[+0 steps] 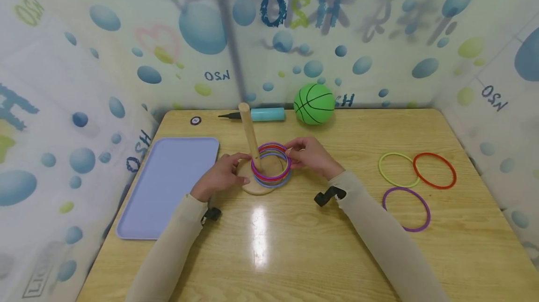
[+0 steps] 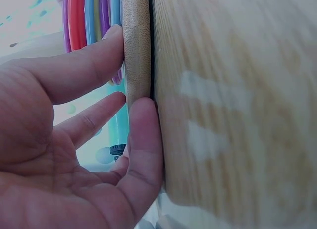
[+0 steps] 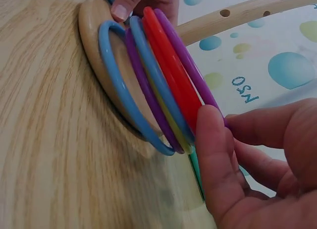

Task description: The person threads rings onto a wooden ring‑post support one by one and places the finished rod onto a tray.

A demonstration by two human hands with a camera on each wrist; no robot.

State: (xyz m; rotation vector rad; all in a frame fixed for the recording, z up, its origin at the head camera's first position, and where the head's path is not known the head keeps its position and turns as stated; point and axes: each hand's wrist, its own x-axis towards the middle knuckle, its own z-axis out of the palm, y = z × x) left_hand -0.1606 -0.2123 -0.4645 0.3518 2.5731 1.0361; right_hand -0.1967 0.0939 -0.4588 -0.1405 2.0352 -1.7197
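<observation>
A wooden ring-toss stand has a round base point(image 1: 258, 191) and an upright post point(image 1: 248, 131) that leans left in the head view. Several coloured rings encircle the post, tilted and fanned apart on the right. My right hand point(image 1: 313, 156) pinches the uppermost purple ring point(image 3: 185, 58) between thumb and finger, with red rings point(image 3: 171, 68) right against the fingertips. Lower down are blue, purple and yellow-green rings; the lowest blue ring point(image 3: 116, 85) leans over the base. My left hand point(image 1: 221, 175) grips the base's left edge, its thumb and fingers spread around the rim.
A pale blue tray point(image 1: 168, 185) lies on the left. Behind the stand are a small dark-rimmed disc point(image 1: 195, 121), a turquoise hand pump point(image 1: 267, 114) and a green ball point(image 1: 314, 104). Loose yellow-green point(image 1: 380, 171), red point(image 1: 438, 186) and purple point(image 1: 428, 215) rings lie at right.
</observation>
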